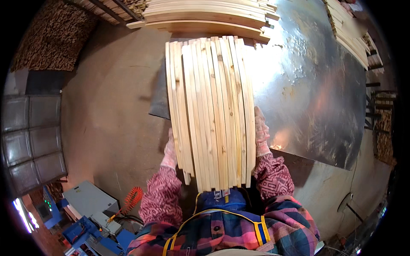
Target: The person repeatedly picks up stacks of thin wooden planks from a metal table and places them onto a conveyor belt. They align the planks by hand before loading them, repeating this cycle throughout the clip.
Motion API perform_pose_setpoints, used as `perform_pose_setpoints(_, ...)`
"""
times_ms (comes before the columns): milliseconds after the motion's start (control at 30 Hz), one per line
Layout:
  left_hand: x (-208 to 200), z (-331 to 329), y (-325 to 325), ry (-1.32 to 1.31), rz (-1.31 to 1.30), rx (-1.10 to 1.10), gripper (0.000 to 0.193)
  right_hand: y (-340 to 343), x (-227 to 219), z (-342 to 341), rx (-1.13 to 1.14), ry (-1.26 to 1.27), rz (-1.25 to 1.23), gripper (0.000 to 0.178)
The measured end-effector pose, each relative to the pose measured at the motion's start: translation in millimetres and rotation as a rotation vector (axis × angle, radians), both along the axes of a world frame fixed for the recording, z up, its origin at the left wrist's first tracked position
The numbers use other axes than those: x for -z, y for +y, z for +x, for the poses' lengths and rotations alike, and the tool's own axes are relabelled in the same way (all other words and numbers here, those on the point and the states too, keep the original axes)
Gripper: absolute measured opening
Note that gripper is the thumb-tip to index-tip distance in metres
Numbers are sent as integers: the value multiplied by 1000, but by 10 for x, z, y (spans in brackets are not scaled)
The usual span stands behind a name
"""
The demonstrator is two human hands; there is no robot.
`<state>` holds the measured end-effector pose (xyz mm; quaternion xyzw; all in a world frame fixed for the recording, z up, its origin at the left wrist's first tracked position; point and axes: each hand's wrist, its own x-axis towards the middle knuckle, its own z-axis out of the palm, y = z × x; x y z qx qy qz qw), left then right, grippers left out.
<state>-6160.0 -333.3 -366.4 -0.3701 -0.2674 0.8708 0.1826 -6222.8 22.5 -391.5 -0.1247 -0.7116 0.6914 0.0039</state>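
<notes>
- Left hand [169,150]: gloved, pressed against the left long side of the bundle [215,115].
- Right hand [262,131]: gloved, pressed against the right long side of the bundle, slightly farther from you than the left hand.
- Hand state: your hands are apart, with the bundle clamped between them. You cannot tell how far the fingers reach underneath.
- Bundle position: between your hands, extending well beyond both of them and back to just in front of your apron [222,201].
- Bundle axis: the long axis runs straight away from you. The slats lie side by side, roughly parallel. One end points at your waist, the other at the board stack [205,19] beyond your hands.
- Slat ends: uneven. At the near end, the leftmost slats stop short of the middle ones.
- Rack [370,115]: far right of your right hand; wood pieces [384,136] are piled at it.
- Grey box [90,198]: left of your left hand and nearer you; its interior is hidden. An orange hose [133,196] coils beside it.
- Metal sheet [318,98]: right of and beyond your right hand. You cannot tell whether the bundle touches it.
- Stick pile [55,36]: far beyond and left of your left hand.
</notes>
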Motion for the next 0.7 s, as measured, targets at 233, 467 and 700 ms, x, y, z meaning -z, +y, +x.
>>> perform_pose_setpoints(233, 149, 555, 176, 102, -620, 333, 67, 164, -217, 993, 72, -178, 131, 56)
perform_pose_setpoints(467, 710, 134, 176, 133, -704, 344, 67, 356, 84, 1427, -232, -528, -273, 64)
perform_pose_setpoints(700, 833, -479, 350, 145, -953, 409, 66, 70, -106, 1159, 293, -727, -1056, 50)
